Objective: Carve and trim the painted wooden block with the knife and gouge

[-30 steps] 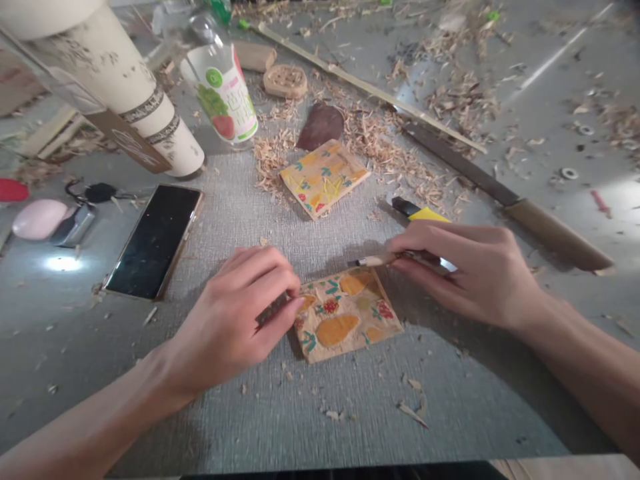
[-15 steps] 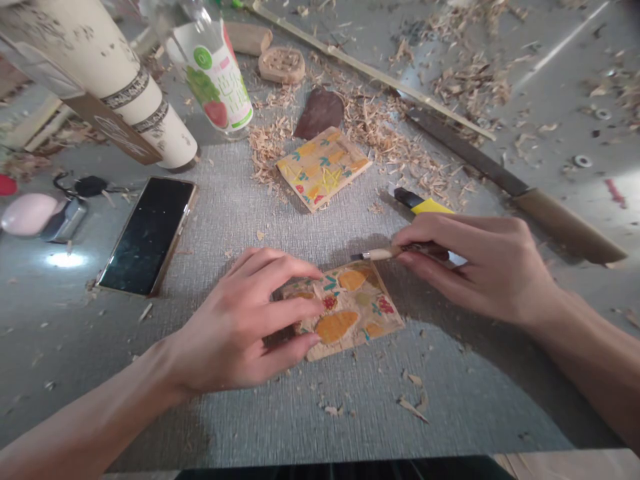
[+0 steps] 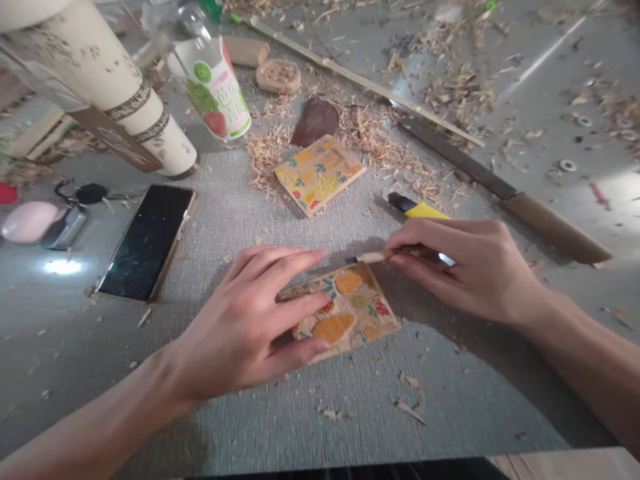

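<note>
A small painted wooden board [image 3: 367, 313], with carved orange, red and green shapes, lies flat on the grey textured table. My left hand [image 3: 265, 313] spreads over its left end, fingers apart, the middle finger and thumb resting on it and the index finger lifted past the far edge. In my right hand [image 3: 450, 267] a slim carving tool [image 3: 371, 257] is pinched, its dark tip pointing left at the board's far edge. Whether the tip touches the wood I cannot tell. A yellow and black tool [image 3: 425, 211] lies just behind my right hand.
A second painted board [image 3: 320, 173] lies farther back, near a brown curved piece [image 3: 315, 122] and wood shavings [image 3: 385, 143]. A large knife [image 3: 555, 227] lies at right. At left are a phone [image 3: 147, 243], a patterned cup [image 3: 130, 100] and a clear bottle [image 3: 215, 100].
My left index finger has lifted and stretched out, and the thumb has slid right over the board. My right hand keeps its grip on the carving tool; the view has shifted slightly.
</note>
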Demonstrator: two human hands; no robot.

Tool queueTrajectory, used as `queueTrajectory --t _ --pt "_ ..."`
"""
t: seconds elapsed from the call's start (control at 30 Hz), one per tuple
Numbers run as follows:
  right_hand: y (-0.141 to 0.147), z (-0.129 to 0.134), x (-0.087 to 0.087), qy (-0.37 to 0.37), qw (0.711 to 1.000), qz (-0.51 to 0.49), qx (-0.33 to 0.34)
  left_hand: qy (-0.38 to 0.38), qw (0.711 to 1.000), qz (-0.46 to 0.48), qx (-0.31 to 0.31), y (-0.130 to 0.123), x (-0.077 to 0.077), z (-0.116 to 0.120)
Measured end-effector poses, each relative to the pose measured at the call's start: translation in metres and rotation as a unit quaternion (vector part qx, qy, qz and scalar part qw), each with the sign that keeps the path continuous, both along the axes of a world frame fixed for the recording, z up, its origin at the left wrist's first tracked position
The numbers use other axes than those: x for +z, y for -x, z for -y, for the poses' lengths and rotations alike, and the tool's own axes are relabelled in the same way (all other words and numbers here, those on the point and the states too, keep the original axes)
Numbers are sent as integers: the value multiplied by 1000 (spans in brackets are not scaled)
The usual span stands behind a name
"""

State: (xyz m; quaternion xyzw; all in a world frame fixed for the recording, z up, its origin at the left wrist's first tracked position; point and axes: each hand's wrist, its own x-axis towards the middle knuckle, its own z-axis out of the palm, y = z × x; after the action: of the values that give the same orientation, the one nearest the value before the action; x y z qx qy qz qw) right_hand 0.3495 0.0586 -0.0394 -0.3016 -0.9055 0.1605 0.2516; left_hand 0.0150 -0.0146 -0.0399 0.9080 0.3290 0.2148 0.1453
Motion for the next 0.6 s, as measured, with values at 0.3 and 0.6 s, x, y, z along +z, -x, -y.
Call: queueTrajectory --t 0.3,0.6 --pt "-3 -1 -1 5 1000 0 -1 -21 998 22 54 7 7 -2" --pt "-3 -1 -2 8 1000 11 -9 12 995 22 92 4 2 -5"
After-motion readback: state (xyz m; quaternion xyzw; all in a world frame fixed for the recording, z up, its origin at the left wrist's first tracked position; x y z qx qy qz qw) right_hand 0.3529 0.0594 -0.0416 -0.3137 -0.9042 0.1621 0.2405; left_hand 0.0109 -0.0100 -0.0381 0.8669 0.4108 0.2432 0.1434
